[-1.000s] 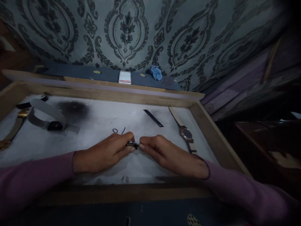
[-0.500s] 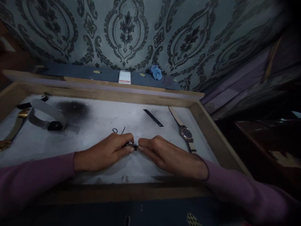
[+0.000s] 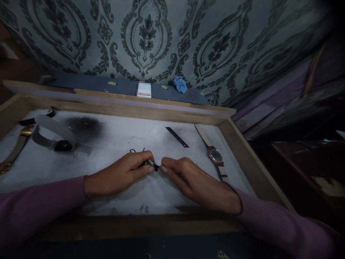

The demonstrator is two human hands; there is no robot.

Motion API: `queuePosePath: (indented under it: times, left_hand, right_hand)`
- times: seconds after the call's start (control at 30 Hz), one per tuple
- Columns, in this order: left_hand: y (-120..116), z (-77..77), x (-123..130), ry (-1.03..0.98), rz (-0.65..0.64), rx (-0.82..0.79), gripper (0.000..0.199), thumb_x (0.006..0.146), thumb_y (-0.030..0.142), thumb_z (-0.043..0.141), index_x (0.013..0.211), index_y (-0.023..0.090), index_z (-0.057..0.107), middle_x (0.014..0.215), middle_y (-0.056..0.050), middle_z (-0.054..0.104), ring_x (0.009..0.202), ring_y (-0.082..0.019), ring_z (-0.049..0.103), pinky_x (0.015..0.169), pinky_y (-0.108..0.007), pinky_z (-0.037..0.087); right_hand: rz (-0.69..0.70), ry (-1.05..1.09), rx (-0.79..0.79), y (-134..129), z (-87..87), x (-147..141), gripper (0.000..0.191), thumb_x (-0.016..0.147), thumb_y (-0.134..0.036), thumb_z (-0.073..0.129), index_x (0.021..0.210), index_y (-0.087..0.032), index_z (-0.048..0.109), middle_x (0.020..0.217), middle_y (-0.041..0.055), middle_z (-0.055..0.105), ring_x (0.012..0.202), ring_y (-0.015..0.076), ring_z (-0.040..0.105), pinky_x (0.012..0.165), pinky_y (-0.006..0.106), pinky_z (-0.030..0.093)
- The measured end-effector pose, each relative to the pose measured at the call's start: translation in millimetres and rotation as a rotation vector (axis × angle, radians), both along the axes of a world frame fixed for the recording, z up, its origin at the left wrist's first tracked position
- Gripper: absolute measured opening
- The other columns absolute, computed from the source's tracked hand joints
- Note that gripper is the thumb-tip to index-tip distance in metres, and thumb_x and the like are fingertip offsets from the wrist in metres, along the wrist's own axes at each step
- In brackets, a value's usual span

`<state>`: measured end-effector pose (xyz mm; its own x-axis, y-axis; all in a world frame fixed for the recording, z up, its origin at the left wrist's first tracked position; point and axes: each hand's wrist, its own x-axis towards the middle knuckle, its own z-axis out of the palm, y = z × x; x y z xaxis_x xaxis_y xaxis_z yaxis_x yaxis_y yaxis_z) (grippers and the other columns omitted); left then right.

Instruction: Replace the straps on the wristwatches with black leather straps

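The left hand (image 3: 121, 174) grips a small metal-cased watch (image 3: 150, 163) between thumb and fingers. The right hand (image 3: 188, 178) pinches its dark strap (image 3: 156, 168). The watch is located between both hands, above the wooden-walled tray (image 3: 129, 109).

It looks like a small watch-repair corner; whether in a home or a shop, I cannot tell. Under the left hand (image 3: 120, 174) and the right hand (image 3: 194, 180) is a shallow wooden tray (image 3: 107, 109) with a white, stained bottom. A tan-strapped wristwatch (image 3: 215, 156) lies right of the hands, a grey-strapped watch (image 3: 44, 139) far to their left, a black cutter blade (image 3: 177, 137) beyond them. Farther off is a damask-patterned wall covering (image 3: 147, 36).
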<state>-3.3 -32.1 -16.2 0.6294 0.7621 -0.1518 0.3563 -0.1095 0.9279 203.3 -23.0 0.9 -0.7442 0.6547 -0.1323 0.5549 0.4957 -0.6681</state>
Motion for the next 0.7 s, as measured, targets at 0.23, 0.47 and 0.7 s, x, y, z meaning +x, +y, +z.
queuePosePath:
  times: [0.23, 0.47, 0.7]
  left_hand:
    - [-0.7, 1.6, 1.0, -0.032, 0.018, -0.025, 0.016, 0.094, 0.026, 0.043, 0.083, 0.017, 0.051, 0.072, 0.004, 0.042, 0.068, -0.012, 0.042, 0.063, -0.024, 0.033]
    - [0.1, 2.8, 2.0, -0.038, 0.020, 0.003, 0.017, 0.093, 0.025, 0.042, 0.080, 0.018, 0.050, 0.070, 0.004, 0.042, 0.067, -0.012, 0.042, 0.063, -0.025, 0.033]
    - [-0.4, 1.0, 0.4, -0.078, 0.007, -0.011, 0.016, 0.094, 0.026, 0.042, 0.083, 0.018, 0.051, 0.072, 0.004, 0.043, 0.068, -0.012, 0.042, 0.063, -0.024, 0.033]
  right_hand:
    - [-0.021, 0.028, -0.057, 1.9, 1.3, -0.3, 0.030, 0.098, -0.027, 0.033, 0.069, -0.019, 0.037, 0.054, -0.0067, 0.032, 0.048, 0.0076, 0.034, 0.050, 0.023, 0.026]
    - [-0.018, 0.041, -0.123, 4.2, -0.7, -0.4, 0.030, 0.097, -0.027, 0.035, 0.068, -0.019, 0.036, 0.056, -0.0061, 0.033, 0.050, 0.0081, 0.034, 0.050, 0.023, 0.027]
    - [-0.003, 0.022, -0.076, 3.5, 2.0, -0.5, 0.031, 0.098, -0.027, 0.033, 0.068, -0.019, 0.036, 0.055, -0.0063, 0.033, 0.048, 0.0078, 0.034, 0.050, 0.023, 0.026]
